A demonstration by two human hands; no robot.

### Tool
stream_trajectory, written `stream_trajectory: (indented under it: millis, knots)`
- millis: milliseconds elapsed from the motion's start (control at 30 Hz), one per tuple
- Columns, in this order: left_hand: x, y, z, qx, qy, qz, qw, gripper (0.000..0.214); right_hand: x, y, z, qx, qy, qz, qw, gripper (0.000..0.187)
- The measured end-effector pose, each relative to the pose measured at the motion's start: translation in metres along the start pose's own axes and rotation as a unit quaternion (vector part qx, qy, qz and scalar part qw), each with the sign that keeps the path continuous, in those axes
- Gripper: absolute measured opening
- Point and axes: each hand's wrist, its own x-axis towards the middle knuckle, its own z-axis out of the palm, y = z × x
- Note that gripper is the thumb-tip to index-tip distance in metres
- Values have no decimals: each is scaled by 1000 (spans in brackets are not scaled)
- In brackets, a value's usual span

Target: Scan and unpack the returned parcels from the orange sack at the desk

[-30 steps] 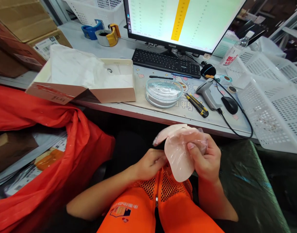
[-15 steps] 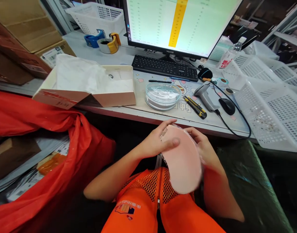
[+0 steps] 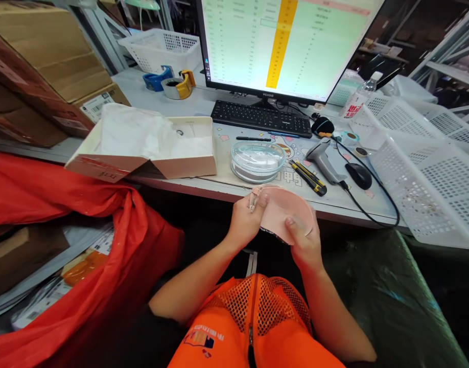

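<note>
Both hands hold a pale pink, soft rounded pad (image 3: 283, 210) just below the desk's front edge. My left hand (image 3: 247, 219) pinches its upper left corner, fingers closed. My right hand (image 3: 302, 240) grips its lower right side, with the thumb laid across the pink face. Just beyond the pad on the desk sits a clear round lidded container (image 3: 256, 161). An open cardboard box (image 3: 169, 163) with white tissue paper in it lies to the left.
On the desk (image 3: 227, 186): keyboard (image 3: 262, 117), monitor (image 3: 284, 46), barcode scanner (image 3: 322, 159), mouse (image 3: 358, 175), yellow-black utility knife (image 3: 309, 178), tape dispensers (image 3: 169, 84). White plastic baskets (image 3: 429, 174) stand at right. A red bag (image 3: 69, 245) of parcels fills the lower left.
The pink pad has risen from over my lap to the desk edge and looks more bunched. My left hand has shifted from its face to its upper corner.
</note>
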Motion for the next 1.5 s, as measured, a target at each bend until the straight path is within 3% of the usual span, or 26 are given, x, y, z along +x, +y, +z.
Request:
stream_trajectory:
  millis: [100, 200, 300, 400, 500, 633, 767, 967, 1167, 1333, 1433, 1500]
  knots:
    - [0, 3, 11, -61, -72, -3, 996, 61, 10, 4, 4, -30, 103, -34, 994, 60]
    - [8, 12, 8, -65, -124, 17, 990, 64, 24, -3, -3, -26, 81, -19, 996, 55]
    - [32, 22, -9, 39, -72, 133, 988, 63, 46, -16, -22, -14, 71, 22, 997, 51]
    - [70, 26, -28, 221, 19, 262, 939, 69, 80, -27, -45, -28, 101, 14, 994, 47]
    - [106, 17, -40, 396, -8, 239, 887, 91, 115, -35, -63, -39, 96, 7, 995, 45]
    - [129, -2, -46, 433, -32, 218, 874, 87, 146, -47, -74, -24, 36, 46, 998, 45]
    - [130, -13, -49, 399, -15, 254, 881, 70, 164, -59, -74, 21, 26, 77, 996, 34]
    - [121, -18, -49, 359, 27, 259, 896, 69, 188, -74, -58, 8, -17, 112, 994, 15]
    - [120, -24, -49, 282, 69, 283, 914, 70, 201, -95, -56, -167, -59, 91, 980, 5]
    - [115, -23, -40, 299, 77, 288, 906, 73, 204, -112, -52, -271, -117, 46, 954, 25]
    - [115, -20, -35, 317, 76, 284, 902, 75, 205, -119, -57, -255, -118, 57, 958, 37]
    - [116, -18, -33, 322, 82, 272, 903, 75, 203, -124, -64, -216, -112, 83, 966, 33]
